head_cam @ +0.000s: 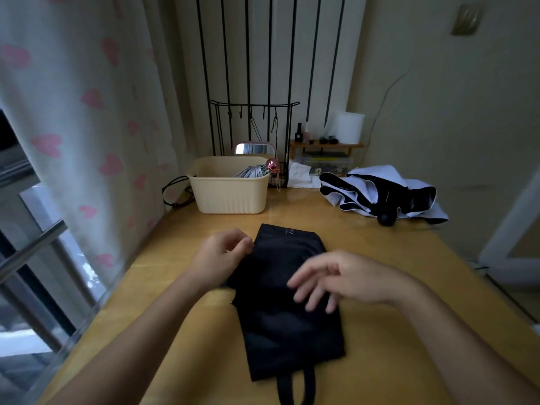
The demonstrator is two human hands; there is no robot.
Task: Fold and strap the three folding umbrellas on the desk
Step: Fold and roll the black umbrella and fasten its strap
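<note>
Wooden desk [175, 317] carries everything. Left hand [225, 252] pinches the black umbrella [280, 331] by its edge, before the basket [230, 197]; right hand [344, 276] hovers above, fingers loose, empty. Strapping seemingly remains. White umbrella [380, 188], right of the basket, lies unfolded; third umbrella [254, 171], inside it, looks done.

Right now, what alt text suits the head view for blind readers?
A flat black umbrella lies on a wooden desk; the left hand pinches its edge, the right hand hovers open above it. Behind, a cream basket holds a silver umbrella; a white-and-black umbrella lies loose.
</note>
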